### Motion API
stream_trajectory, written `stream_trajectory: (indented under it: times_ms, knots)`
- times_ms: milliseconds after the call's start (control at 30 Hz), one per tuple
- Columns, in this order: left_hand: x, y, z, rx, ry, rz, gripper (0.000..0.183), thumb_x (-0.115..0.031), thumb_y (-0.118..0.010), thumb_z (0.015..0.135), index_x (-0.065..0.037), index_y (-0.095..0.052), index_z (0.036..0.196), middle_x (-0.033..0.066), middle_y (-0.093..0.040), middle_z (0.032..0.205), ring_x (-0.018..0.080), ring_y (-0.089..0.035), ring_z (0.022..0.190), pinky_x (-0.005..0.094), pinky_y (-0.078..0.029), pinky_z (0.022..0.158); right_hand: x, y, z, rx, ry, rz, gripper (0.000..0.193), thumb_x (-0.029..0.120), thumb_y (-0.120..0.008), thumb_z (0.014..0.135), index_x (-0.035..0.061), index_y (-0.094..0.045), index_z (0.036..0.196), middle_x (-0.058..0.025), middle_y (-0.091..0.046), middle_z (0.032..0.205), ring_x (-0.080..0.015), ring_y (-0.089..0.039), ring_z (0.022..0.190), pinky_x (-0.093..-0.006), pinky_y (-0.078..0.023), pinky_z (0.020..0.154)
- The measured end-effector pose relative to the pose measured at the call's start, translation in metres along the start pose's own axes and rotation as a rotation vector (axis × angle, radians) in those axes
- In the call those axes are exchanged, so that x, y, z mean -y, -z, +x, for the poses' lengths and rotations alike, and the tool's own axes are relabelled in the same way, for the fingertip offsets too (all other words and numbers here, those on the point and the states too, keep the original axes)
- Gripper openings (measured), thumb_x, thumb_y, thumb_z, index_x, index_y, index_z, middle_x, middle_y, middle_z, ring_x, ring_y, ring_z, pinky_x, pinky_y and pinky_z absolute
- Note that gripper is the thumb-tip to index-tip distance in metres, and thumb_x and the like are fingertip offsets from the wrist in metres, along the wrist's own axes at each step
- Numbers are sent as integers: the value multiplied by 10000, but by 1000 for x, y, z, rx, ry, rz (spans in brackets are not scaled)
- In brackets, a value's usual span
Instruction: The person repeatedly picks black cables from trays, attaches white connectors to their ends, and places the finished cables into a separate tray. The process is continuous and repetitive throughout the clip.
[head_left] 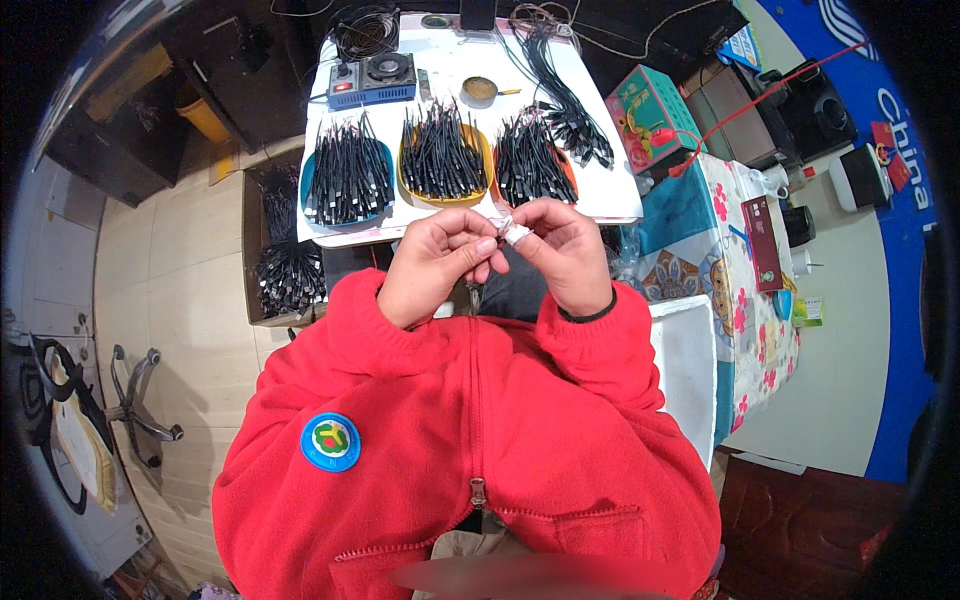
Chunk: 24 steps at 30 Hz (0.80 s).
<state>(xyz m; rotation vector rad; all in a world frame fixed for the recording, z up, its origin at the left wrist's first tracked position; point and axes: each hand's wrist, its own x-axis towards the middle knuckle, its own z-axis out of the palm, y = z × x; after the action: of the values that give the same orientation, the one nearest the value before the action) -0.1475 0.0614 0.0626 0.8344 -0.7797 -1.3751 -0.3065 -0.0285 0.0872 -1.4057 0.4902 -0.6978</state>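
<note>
In front of my chest, just off the table's near edge, my left hand (432,268) and my right hand (572,262) meet with fingers pinched together. Something small is between the fingertips, too hidden to name. A white wrap or scrap (517,234) shows at my right thumb. Beyond the hands stand a blue tray (306,190), a yellow tray (488,172) and an orange tray (571,182), each heaped with short black cables that have bare wire ends at the far side. The orange tray is nearest my right hand, which partly covers its front.
On the white table (440,82) are a soldering fume fan unit (372,84), a small round tin (479,89) and a bundle of long black cables (562,95). A cardboard box (252,250) of cables stands on the floor at left. A green box (650,112) is at right.
</note>
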Motion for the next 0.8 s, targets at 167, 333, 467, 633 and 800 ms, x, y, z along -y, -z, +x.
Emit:
stream_trajectory:
  times_ms: [167, 333, 467, 633, 800]
  knots:
    - [4, -2, 3, 46, -61, -14, 138, -61, -545, 923, 17, -583, 1030, 75, -653, 786, 51, -491, 599, 180, -403, 559, -10, 2, 2, 16, -66, 301, 131, 31, -603, 869, -4, -568, 990, -33, -613, 896, -103, -581, 824, -236, -471, 754]
    - [5, 1, 0, 40, -129, 284, 179, -64, -555, 918, 42, -612, 1051, 70, -656, 801, 62, -525, 650, 187, -408, 572, -15, 5, 3, 27, -82, 309, 139, 32, -576, 871, 26, -525, 999, -38, -566, 921, -101, -561, 808, -224, -450, 701]
    - [10, 1, 2, 23, -134, 290, 167, -73, -567, 915, 40, -645, 1009, 36, -643, 788, 52, -501, 640, 192, -407, 566, -25, 5, 8, 163, -255, 629, 183, 67, -516, 879, 54, -484, 1059, -51, -531, 997, -131, -562, 852, -249, -480, 725]
    - [18, 3, 16, -41, -151, 353, 166, -68, -572, 910, 12, -634, 1042, 36, -646, 768, 34, -509, 630, 167, -370, 543, -48, 8, 20, 126, -405, 932, 260, 85, -525, 890, 55, -498, 1147, -31, -577, 960, -111, -567, 827, -238, -467, 676]
    - [21, 16, 32, -146, -51, 145, 130, -46, -555, 915, 40, -607, 998, 47, -619, 755, 66, -548, 662, 180, -401, 578, -54, 69, 66, -236, -19, -460, 179, 93, -603, 853, 23, -577, 1015, -33, -591, 848, -103, -564, 750, -257, -453, 655]
